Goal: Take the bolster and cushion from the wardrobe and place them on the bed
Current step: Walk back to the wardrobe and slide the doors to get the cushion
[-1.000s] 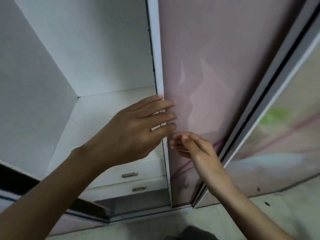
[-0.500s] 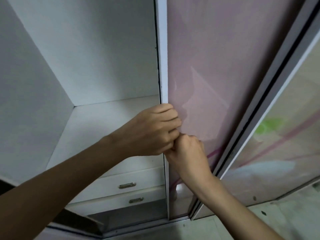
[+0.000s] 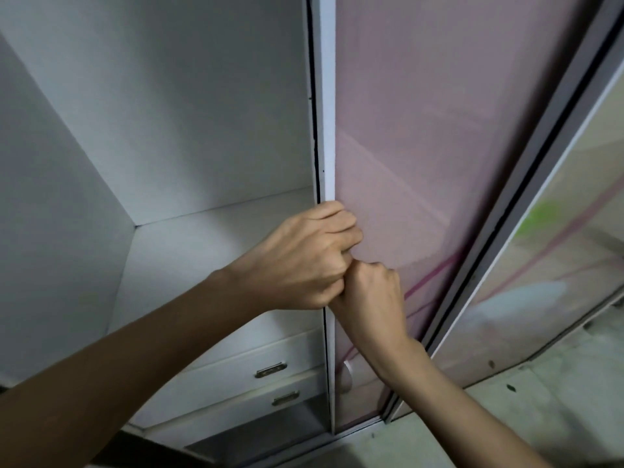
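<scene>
A white wardrobe stands in front of me with its left compartment (image 3: 189,130) exposed; the shelf (image 3: 216,244) inside holds nothing I can see. A pink glossy sliding door (image 3: 439,146) covers the part to the right. My left hand (image 3: 304,258) is curled around the door's white edge strip (image 3: 326,113). Directly below it, my right hand (image 3: 371,298) grips the same edge, and the two hands touch. No bolster, cushion or bed is in view.
Two white drawers (image 3: 243,376) with metal handles sit under the shelf. A second sliding door (image 3: 557,265) with a green and pink pattern stands to the right behind a grey frame (image 3: 526,184). Pale floor (image 3: 506,417) shows at the bottom right.
Both hands went from flat and open at the door's edge to closed around it. The door edge has shifted a little to the right, showing more of the left compartment.
</scene>
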The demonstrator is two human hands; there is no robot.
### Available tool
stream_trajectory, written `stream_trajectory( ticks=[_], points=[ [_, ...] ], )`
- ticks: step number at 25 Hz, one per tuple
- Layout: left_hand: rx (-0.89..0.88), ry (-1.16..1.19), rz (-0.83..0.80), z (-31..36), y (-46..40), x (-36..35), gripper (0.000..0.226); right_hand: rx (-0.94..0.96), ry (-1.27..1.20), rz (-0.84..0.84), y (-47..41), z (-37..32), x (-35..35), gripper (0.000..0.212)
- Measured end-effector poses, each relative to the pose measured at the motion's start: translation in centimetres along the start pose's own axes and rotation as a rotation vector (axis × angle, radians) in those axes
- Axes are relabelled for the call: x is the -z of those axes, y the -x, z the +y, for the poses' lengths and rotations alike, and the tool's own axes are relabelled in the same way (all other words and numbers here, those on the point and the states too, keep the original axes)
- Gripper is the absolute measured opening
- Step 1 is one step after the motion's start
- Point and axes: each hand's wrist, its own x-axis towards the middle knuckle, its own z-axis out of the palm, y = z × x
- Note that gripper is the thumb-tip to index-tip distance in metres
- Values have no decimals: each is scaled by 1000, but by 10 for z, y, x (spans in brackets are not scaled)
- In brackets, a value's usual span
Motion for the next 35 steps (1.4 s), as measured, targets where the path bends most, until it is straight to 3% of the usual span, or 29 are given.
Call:
stream_trajectory(
  ticks=[6,18,33,35],
  points=[
    [13,7,-12,-10,66,21,17,48,-33,42,13,-59,-24,27],
    [160,-75,-131,-24,212,79,18,203,-106,-139,37,-189,-67,20],
    [307,-100,-182,-29,307,121,27,405,-154,-121,51,-281,-97,17],
    [323,-106,-188,-29,313,123,29,427,-141,-123,52,-287,-99,24]
  ],
)
